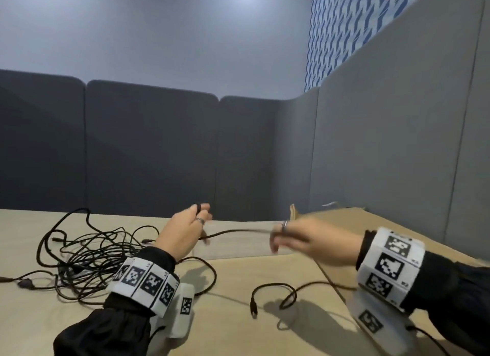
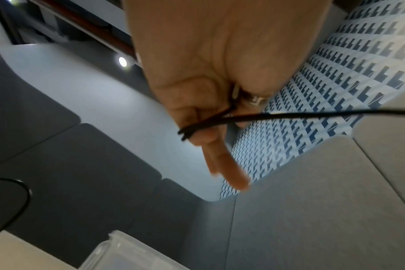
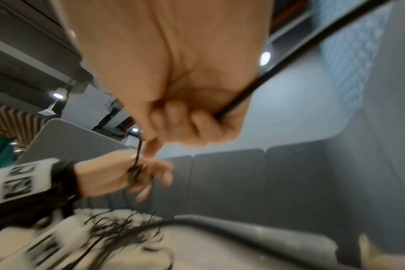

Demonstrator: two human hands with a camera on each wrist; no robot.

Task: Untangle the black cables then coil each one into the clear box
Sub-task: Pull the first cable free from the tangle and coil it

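A thin black cable point(image 1: 233, 232) runs taut between my two hands above the table. My left hand point(image 1: 185, 229) holds small loops of it wound around its fingers point(image 2: 197, 127). My right hand point(image 1: 294, 240), blurred, grips the same cable point(image 3: 234, 106) in curled fingers; the free tail drops to the table and ends in a plug point(image 1: 253, 308). A tangled heap of black cables point(image 1: 84, 257) lies at the left. The clear box point(image 1: 238, 245) sits behind and below my hands, its corner point(image 2: 118, 255) showing in the left wrist view.
Grey partition panels point(image 1: 148, 148) wall off the back and right of the pale wooden table point(image 1: 238, 329). A strip of bare tabletop lies in front, between my forearms.
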